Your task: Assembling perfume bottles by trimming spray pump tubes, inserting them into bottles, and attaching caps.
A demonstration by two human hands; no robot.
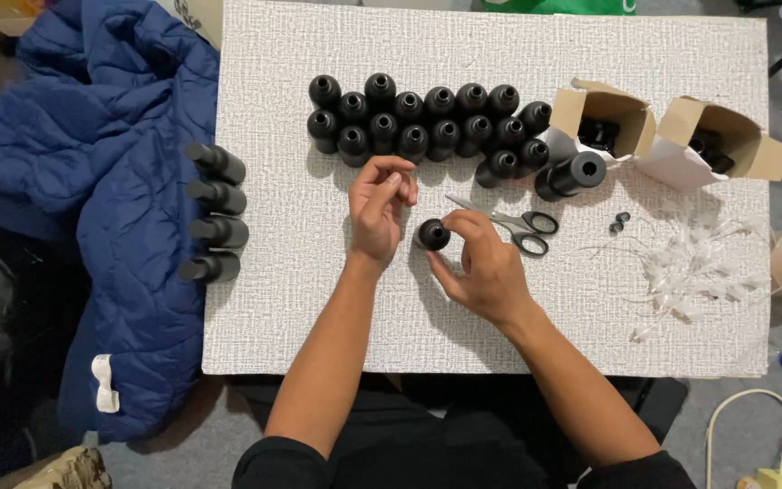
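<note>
Fingers of the right hand (486,267) pinch a small black bottle (433,234) standing on the white board (319,308). Just beside it, the left hand (377,208) hovers, thumb and fingertips pinched together; whether they hold anything, I cannot tell. Scissors (518,225) lie near the right hand. Farther off stand rows of black bottles (427,122) and two open cardboard boxes (662,136)

Two small open cardboard boxes (604,122) (712,140), brown inside and white outside, lie on their sides at the desk's (500,317) far right corner, black contents showing within.
</note>
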